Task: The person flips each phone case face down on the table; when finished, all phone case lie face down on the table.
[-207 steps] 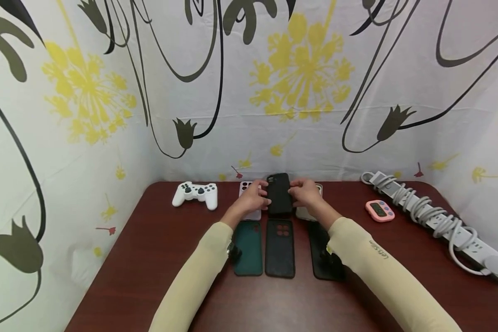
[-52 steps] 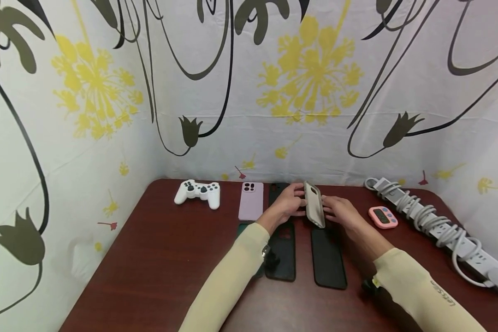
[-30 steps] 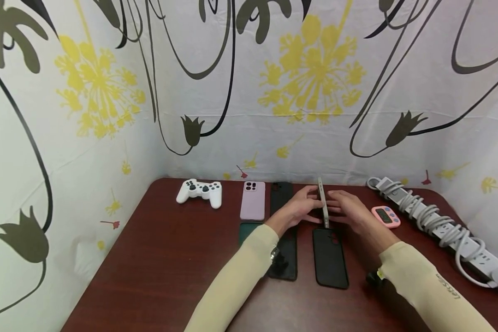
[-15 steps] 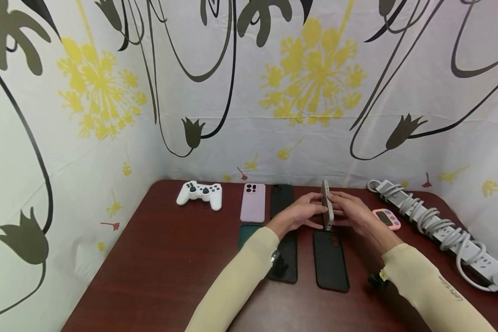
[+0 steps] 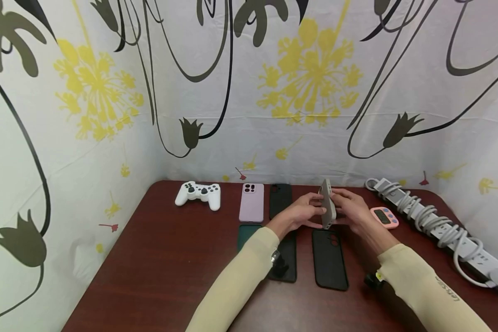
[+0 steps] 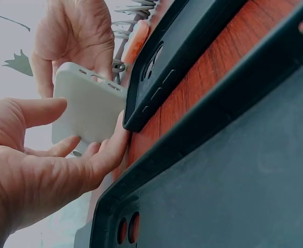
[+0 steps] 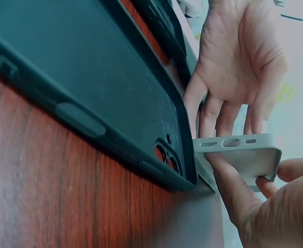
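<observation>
A beige phone case (image 5: 327,204) stands on its long edge above the table, held between both hands. My left hand (image 5: 314,206) holds its left face between thumb and fingers, and my right hand (image 5: 338,203) pinches its right face. The left wrist view shows the beige case (image 6: 89,108) against my left fingers (image 6: 102,155), with the right hand (image 6: 76,36) behind it. In the right wrist view my right fingers (image 7: 228,188) grip the beige case (image 7: 239,151) at its bottom end. A black case (image 5: 329,259) lies flat just in front of the hands.
A pink case (image 5: 251,202) and a black case (image 5: 280,199) lie in the back row, with a green case (image 5: 246,230) and another black case (image 5: 288,263) nearer me. A white game controller (image 5: 198,193) sits back left. A pink timer (image 5: 384,217) and a corded power strip (image 5: 431,216) are on the right.
Both hands left the black case in the back row and lifted the beige one. It went from tilted to standing on edge and has turned slightly in the last half second.
</observation>
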A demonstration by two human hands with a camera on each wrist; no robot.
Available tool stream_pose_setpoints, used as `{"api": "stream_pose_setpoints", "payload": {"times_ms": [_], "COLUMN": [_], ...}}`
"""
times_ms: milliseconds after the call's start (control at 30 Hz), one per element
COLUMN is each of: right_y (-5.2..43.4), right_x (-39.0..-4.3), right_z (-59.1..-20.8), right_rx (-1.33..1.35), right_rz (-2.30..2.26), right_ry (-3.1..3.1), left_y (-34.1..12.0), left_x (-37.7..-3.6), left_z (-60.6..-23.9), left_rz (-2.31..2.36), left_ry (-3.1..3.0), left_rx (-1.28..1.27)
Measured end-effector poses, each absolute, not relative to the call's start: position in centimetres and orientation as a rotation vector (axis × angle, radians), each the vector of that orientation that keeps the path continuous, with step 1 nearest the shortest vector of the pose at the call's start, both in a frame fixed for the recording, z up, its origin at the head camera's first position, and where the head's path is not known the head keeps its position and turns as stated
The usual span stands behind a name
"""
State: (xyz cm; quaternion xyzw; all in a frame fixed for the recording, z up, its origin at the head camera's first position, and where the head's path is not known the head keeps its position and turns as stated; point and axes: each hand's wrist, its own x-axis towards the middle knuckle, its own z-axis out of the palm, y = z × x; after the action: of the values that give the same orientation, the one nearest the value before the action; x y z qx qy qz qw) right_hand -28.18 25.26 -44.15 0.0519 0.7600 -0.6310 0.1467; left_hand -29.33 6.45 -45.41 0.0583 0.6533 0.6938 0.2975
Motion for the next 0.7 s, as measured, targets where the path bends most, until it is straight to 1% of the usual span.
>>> {"api": "stream_pose_setpoints", "payload": {"times_ms": [433, 700], "right_y": [24.91, 25.22], "right_x": [-27.75, -27.7], "right_z": [-43.82, -43.55], "right_rx": [0.17, 0.156], "right_rz": [-1.908, -1.961], "right_ry": [2.093, 1.985], "left_y": [6.51, 6.62], "left_x": [-29.38, -29.28], "left_z": [-45.41, -45.21], "left_rz": [1.818, 1.87], "left_ry": [1.912, 1.956], "left_rx": [0.19, 0.134]}}
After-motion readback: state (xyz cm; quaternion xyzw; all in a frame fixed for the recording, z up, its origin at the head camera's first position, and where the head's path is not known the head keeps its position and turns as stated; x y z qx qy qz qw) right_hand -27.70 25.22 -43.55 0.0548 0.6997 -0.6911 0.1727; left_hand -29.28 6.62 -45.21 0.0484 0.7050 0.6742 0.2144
